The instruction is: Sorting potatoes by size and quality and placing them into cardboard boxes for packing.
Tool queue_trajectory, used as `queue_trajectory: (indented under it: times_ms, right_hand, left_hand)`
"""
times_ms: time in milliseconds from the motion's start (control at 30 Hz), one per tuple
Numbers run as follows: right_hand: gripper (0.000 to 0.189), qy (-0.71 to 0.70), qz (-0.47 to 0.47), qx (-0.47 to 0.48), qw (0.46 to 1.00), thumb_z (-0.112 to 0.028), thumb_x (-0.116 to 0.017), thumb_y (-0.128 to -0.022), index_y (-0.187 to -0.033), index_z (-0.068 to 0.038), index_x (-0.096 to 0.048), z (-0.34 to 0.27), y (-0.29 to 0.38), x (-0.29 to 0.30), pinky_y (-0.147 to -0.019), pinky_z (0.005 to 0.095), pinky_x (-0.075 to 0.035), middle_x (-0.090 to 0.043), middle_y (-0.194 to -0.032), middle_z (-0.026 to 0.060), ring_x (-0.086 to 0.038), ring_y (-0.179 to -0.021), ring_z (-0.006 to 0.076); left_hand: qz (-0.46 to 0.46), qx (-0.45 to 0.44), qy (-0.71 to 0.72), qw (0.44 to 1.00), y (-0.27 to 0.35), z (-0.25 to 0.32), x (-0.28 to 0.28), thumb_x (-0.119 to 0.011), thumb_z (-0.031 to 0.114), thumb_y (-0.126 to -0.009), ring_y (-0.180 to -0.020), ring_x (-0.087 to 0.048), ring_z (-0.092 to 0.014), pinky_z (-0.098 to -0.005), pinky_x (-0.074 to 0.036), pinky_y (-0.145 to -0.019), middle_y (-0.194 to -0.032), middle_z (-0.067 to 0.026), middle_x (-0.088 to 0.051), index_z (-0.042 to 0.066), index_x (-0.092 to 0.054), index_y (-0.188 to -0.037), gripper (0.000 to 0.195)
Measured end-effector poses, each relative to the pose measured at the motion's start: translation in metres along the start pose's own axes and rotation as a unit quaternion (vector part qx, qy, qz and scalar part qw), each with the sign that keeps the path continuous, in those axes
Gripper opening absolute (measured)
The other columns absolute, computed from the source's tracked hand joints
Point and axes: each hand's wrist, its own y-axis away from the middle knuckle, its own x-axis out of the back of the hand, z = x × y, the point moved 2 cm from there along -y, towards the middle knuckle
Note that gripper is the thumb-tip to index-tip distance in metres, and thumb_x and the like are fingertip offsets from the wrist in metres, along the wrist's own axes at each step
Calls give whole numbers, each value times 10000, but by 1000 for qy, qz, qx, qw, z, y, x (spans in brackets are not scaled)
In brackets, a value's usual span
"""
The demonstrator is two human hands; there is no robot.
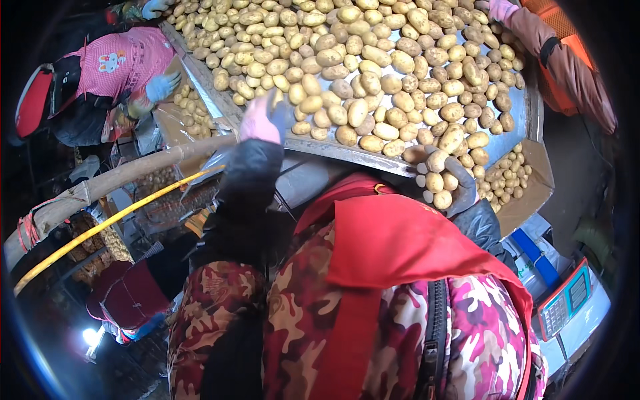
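Many potatoes (371,82) lie spread over a metal-edged sorting table (345,149) in front of me. My left hand (262,117), in a pink and grey glove and blurred, is over the table's near left edge beside the potatoes; whether it holds one cannot be made out. My right hand (462,182), in a grey glove, cups several small potatoes (436,181) at the table's near right edge, above a cardboard box (530,200) of small potatoes.
Co-workers' gloved hands (162,87) are at the table's left and far right. A second box (170,120) with potatoes stands at left. A bamboo pole (120,172) and a yellow rod (115,220) cross the left side. A scale with a keypad (565,300) is at lower right.
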Motion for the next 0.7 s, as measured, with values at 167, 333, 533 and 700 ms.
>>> queue_trajectory:
  times_ms: [167,333,533,700]
  right_hand:
    - [655,2,-30,-30,999,-441,-617,-920,-1399,-6,-515,-5,-5,-8,-657,265,-524,-620,-1115,85,-622,-898,160]
    - [716,-37,-47,-41,997,-449,-638,-931,-1485,-37,-447,2,-10,8,-695,330,-581,-606,-1307,106,-651,-959,192]
    - [640,-137,-76,-45,987,-412,-532,-1008,-1510,-32,-414,0,-23,-17,-793,394,-572,-584,-1367,144,-641,-1068,289]
    - [573,-163,-223,-62,959,-395,-421,-1068,-1477,5,-451,4,-44,-1,-818,361,-547,-647,-1201,138,-641,-1041,286]
  left_hand:
    - [-147,71,-189,968,-46,-31,-34,-552,177,-941,-1167,-617,-425,-493,-498,-1000,-1408,-286,-506,258,-447,-1510,584]
    - [-26,57,-55,997,-36,-27,-20,-666,343,-914,-1180,-609,-436,-481,-498,-1010,-1319,-282,-576,135,-483,-1480,630]
    - [-133,-63,329,933,37,83,-40,-706,101,-898,-1155,-635,-365,-426,-504,-1006,-1270,-228,-636,-4,-514,-1416,563]
    - [-204,-265,256,907,43,136,-48,-709,81,-902,-1124,-648,-385,-439,-511,-986,-1200,-230,-662,-18,-579,-1333,461]
